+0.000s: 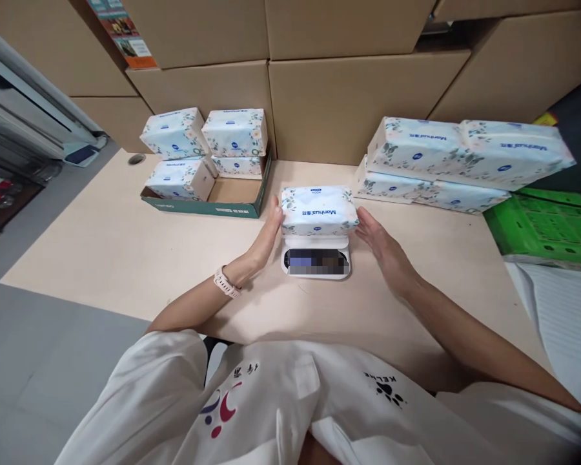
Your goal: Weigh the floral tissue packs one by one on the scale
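A floral tissue pack (318, 210) lies on a small white scale (316, 258) in the middle of the beige table (101, 245). My left hand (267, 237) rests flat against the pack's left end, fingers stretched out. At the pack's right end my right hand (380, 242) has its fingers extended, touching or just off the wrapper. Neither hand grips the pack. A watch sits on my left wrist (226, 283).
A shallow green-edged cardboard tray (232, 197) at the back left holds several tissue packs (234, 132). More packs (465, 161) are stacked at the back right. Cardboard boxes (348, 103) line the wall. A green crate (547, 226) stands at the right.
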Available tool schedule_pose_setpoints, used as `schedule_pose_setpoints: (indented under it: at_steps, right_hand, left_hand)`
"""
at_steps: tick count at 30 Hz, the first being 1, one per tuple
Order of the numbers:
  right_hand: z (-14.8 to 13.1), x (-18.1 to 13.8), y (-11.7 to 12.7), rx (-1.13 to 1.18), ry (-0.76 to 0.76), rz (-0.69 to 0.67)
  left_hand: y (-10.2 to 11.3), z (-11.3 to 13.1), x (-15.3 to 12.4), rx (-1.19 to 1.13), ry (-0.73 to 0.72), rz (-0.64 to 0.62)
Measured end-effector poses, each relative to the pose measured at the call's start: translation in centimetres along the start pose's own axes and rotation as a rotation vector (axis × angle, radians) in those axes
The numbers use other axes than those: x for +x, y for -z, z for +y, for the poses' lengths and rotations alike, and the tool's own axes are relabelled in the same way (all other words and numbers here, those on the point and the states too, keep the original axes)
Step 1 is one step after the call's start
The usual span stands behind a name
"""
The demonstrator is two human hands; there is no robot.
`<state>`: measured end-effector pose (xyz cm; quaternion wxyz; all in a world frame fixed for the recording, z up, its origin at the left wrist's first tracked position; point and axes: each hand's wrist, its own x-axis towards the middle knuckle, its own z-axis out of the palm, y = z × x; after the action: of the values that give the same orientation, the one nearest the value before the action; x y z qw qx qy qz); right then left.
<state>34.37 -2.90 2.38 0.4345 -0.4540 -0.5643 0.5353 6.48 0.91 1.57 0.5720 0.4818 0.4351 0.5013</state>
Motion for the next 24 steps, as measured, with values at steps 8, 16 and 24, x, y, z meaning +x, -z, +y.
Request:
schedule_pose_setpoints:
  at_steps: [8,16,24]
  right_hand:
    - [5.1,0.5,0.1,0.040,0.054,0.418]
    - [5.0,0.6,0.1,-0.027,0.093,0.421]
    - [5.4,0.6,0.1,-0.049,0.104,0.405]
  left_hand:
    - [2.0,-2.0,-0.6,-0.189,0.152,0.304]
    - [3.0,-1.1,-0.3,-0.221,0.164,0.299]
    - [2.8,-0.5,-0.4,-0.268,0.182,0.302]
